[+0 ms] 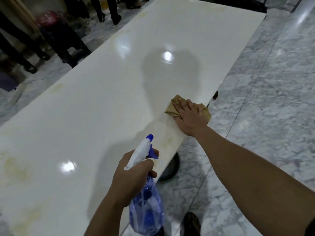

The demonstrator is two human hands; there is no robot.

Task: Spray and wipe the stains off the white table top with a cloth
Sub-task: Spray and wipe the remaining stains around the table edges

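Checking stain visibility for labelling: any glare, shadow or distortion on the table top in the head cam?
Head view: bright lamp glare spots on the glossy white table top, soft shadows under the spray bottle and beyond the cloth, wide-angle bending of the table edges. Faint yellowish stains remain readable near the left edge; the background is dark.

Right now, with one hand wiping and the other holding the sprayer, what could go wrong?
1. The cloth under the right hand sits at the table top's right edge; a stroke outward could push it off onto the floor.
2. The left hand holds the spray bottle beyond that edge, so drips might wet the glossy floor.
3. Yellowish stains at the near left could get missed.
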